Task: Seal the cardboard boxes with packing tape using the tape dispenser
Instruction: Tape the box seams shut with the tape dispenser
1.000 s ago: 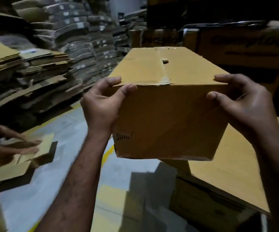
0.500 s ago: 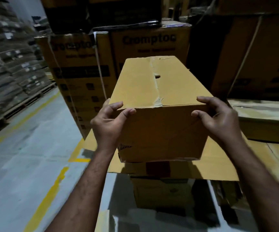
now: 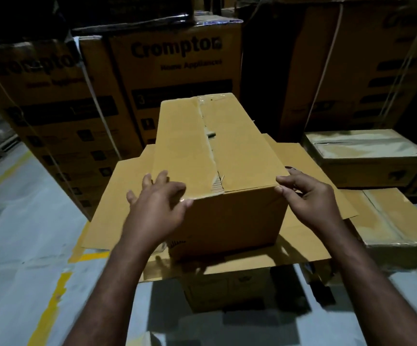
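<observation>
Warehouse aisle, Crompton cartons (image 3: 175, 61) behind. Box (image 3: 232, 151) sits on flat cardboard sheet (image 3: 117, 196), long axis running away from person, centre seam (image 3: 212, 156) midway between hands. Left hand (image 3: 157, 211) loose, fingers spread over near-left corner; right hand (image 3: 307, 198) grips near-right corner. No dispenser visible.

The cardboard box (image 3: 240, 151) was plain tan, the stacked cartons (image 3: 177, 78) brown with black lettering, and the grey floor (image 3: 15, 245) bore yellow lines (image 3: 50, 308).

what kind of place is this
Probably a warehouse: stacked, strapped Crompton appliance cartons, yellow floor markings, and taped boxes beside the cardboard box being handled.
</observation>
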`<state>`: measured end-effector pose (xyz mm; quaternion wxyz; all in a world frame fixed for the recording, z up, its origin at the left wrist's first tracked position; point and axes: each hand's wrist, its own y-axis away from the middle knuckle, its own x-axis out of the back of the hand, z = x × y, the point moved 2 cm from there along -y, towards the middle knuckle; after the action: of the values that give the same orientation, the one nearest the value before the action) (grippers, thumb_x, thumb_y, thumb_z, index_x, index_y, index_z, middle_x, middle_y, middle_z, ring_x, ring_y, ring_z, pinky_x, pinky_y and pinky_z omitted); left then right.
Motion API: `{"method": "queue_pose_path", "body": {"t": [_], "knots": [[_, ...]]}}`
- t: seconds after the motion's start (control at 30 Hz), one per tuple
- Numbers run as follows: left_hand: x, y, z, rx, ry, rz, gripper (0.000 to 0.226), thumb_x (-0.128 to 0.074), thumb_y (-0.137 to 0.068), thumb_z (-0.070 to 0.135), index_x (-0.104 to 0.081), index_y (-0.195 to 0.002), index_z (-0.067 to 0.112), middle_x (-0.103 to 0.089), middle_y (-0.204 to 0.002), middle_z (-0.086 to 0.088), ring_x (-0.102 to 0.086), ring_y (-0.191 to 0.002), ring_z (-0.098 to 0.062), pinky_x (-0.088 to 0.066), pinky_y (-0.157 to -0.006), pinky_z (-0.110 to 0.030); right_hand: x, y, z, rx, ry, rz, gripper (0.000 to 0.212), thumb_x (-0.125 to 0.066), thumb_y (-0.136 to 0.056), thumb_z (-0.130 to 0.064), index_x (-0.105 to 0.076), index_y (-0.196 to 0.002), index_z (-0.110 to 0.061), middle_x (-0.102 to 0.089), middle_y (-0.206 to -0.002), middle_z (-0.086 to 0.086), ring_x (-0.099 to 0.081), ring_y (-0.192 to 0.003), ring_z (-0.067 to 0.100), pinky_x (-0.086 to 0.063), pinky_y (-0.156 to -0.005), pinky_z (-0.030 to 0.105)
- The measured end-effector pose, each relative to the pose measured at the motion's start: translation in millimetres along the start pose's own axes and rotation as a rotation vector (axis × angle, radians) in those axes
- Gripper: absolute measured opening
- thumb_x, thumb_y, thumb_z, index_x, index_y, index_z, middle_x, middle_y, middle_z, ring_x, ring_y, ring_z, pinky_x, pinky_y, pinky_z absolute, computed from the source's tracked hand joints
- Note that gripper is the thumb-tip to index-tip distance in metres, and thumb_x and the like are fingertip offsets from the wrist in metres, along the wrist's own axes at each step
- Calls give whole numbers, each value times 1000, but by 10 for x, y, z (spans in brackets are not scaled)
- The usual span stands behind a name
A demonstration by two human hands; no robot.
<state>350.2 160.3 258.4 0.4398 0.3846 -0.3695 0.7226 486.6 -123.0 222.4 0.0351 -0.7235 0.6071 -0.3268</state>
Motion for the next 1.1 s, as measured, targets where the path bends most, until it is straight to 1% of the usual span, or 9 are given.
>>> {"method": "queue_pose_path", "body": {"t": [0.1,0.17,0.3,0.5,0.63,0.7,0.87,1.0,1.1], "knots": [[-1,-203,396,-169,-166,-202,63,-56,-89,66,-42,-146,44,-8,-169,6,6,-156,-20,8,-119,-67,48,-108,-67,-53,-12,-65,18,-75,-85,-17,-75,-101,-25,-64,-106,-20,-58,-118,2,-51,-91,25],[-63,-334,605,-281,-128,-296,71,-56,-89,66,-32,-152,43,-2,-169,8,9,-155,-15,6,-121,-64,83,-173,-76,-104,-42,-71,13,-72,-88,-21,-75,-98,-26,-69,-99,-18,-63,-104,-3,-51,-84,21],[-244,-621,816,-438,-206,-494,82,-51,-89,69,-19,-158,37,9,-169,4,17,-154,-19,6,-123,-61,115,-233,-74,-190,-165,23,14,-68,-92,-14,-74,-104,-17,-72,-103,-1,-70,-90,7,-56,-72,22],[-460,-987,904,-501,-331,-675,91,-30,-88,81,0,-161,36,17,-168,2,20,-153,-24,11,-120,-63,99,-264,-4,-333,10,-97,26,-75,-83,-33,-73,-109,-38,-68,-108,-21,-59,-97,-11,-48,-76,19],[-449,-1002,821,-520,-343,-680,90,-25,-88,81,9,-159,38,23,-166,5,23,-153,-19,13,-121,-59,58,-343,184,-454,-313,75,13,-67,-92,-23,-74,-103,-24,-72,-90,-4,-67,-79,12,-57,-65,26],[-420,-1013,757,-493,-312,-676,91,-26,-85,82,11,-158,42,26,-164,10,27,-150,-13,16,-122,-54,-54,-417,481,-610,-242,137,10,-64,-95,-24,-74,-95,-21,-72,-86,0,-68,-77,21,-61,-66,37],[-338,-1124,926,-338,-252,-810,95,-47,-84,78,6,-157,47,26,-162,18,27,-147,-7,18,-122,-49,-448,-554,1242,-850,156,-116,13,-57,-95,-22,-69,-91,-18,-70,-94,8,-66,-86,27,-59,-80,47],[-352,-1187,1119,-287,-325,-854,97,-60,-85,69,-2,-159,42,21,-164,17,18,-153,-14,8,-124,-54,-629,-562,1512,-945,99,-93,25,-50,-99,-30,-60,-108,-10,-67,-103,11,-61,-95,30,-53,-88,48],[-355,-1186,1155,-258,-321,-865,99,-64,-83,67,-5,-159,42,19,-165,17,16,-154,-13,7,-124,-54,-667,-601,1608,-923,144,-171,32,-58,-97,-35,-55,-110,-7,-64,-105,11,-61,-97,30,-52,-84,41]]}}
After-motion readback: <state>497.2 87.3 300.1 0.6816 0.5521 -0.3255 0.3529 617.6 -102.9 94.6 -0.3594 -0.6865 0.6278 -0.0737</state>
